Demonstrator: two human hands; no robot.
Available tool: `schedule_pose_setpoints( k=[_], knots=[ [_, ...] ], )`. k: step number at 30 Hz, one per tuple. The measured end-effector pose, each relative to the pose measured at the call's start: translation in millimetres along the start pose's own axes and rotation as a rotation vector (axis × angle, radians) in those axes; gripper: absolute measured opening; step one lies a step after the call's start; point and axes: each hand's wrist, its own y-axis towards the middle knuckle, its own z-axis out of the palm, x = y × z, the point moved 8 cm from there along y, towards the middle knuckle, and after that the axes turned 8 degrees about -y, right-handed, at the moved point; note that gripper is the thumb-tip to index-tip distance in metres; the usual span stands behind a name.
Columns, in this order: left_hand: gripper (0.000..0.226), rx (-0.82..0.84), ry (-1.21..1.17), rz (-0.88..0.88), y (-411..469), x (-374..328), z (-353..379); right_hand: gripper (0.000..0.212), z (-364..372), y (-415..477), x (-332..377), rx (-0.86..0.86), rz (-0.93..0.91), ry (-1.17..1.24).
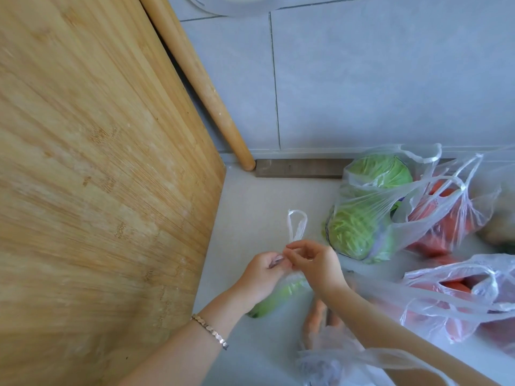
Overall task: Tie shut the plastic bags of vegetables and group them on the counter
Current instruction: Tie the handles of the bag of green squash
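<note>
A pale tiled wall [390, 79] rises behind the light counter [250, 190] you are working on. Leaning at your left is a big wooden cutting board [97, 162], and behind its edge a rolling pin [200, 84] slants down until its tip meets the counter at the foot of the wall. A dark strip [299, 168] lies along that same corner.

To your right, clear plastic bags sit close together. The cabbage bag [362, 213] holds two green heads, its handles loose and untied. Touching it on the right is a bag of red vegetables [443, 218], also open at the top. Nearer to you lies another bag of red vegetables [459, 302], its handles slack. At the bottom edge, under your right forearm, a crumpled bag [334, 360] lies with carrots [315, 321] showing beside it.

In the middle, in front of you, lies the small bag [278, 296] with a long green vegetable inside. Your left hand [262, 274] and right hand [315, 263] meet above its neck, fingers pinched closed on the twisted plastic. One handle loop [296, 224] stands up beyond your fingertips. A thin bracelet [210, 331] circles your left wrist.
</note>
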Motion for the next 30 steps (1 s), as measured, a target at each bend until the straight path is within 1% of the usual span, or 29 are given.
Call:
schedule_pose_setpoints(
  k=[1,2,4,6,8,10,13,15,17,20,22,25,27,29,30],
  knots=[
    [0.025,0.001,-0.012,-0.035,-2,1,1,0.010,2,-2,4,0.044,-0.054,-0.077],
    [0.027,-0.002,-0.020,-0.064,-3,3,1,0.012,3,-4,8,0.092,-0.113,-0.159],
    [0.026,0.004,-0.011,-0.076,-1,6,0,0.022,6,-8,12,0.176,-0.219,-0.281],
    [0.027,0.011,0.009,-0.082,-1,7,0,0.026,6,-11,16,0.228,-0.307,-0.371],
    [0.032,0.019,0.054,-0.077,-1,5,1,0.025,6,-13,24,0.236,-0.393,-0.468],
    [0.033,0.034,0.148,-0.059,0,2,2,0.017,10,-14,30,0.197,-0.487,-0.576],
    [0.029,0.065,0.422,0.004,0,-3,-1,0.006,15,-10,27,0.159,-0.510,-0.636],
    [0.032,0.070,0.594,0.089,-4,-11,0,0.009,12,-8,22,0.172,-0.484,-0.580],
    [0.033,0.056,0.686,0.180,-10,-19,1,0.010,4,-7,21,0.154,-0.438,-0.453],
    [0.025,-0.005,0.747,0.273,-14,-21,1,0.011,-3,-7,12,0.158,-0.246,-0.257],
    [0.028,-0.075,0.767,0.298,-14,-16,0,0.012,-4,-5,5,0.174,-0.110,-0.121],
    [0.026,-0.186,0.673,0.349,-13,-14,-3,0.020,-4,-1,-6,0.218,0.083,0.049],
    [0.023,-0.198,0.573,0.343,-8,-12,-4,0.020,2,-5,-10,0.339,0.203,0.214],
    [0.021,-0.188,0.450,0.275,-2,-7,-4,0.025,9,-9,-10,0.485,0.235,0.358],
    [0.021,-0.180,0.359,0.211,1,-4,-3,0.027,9,-10,-10,0.522,0.219,0.360]
  ],
)
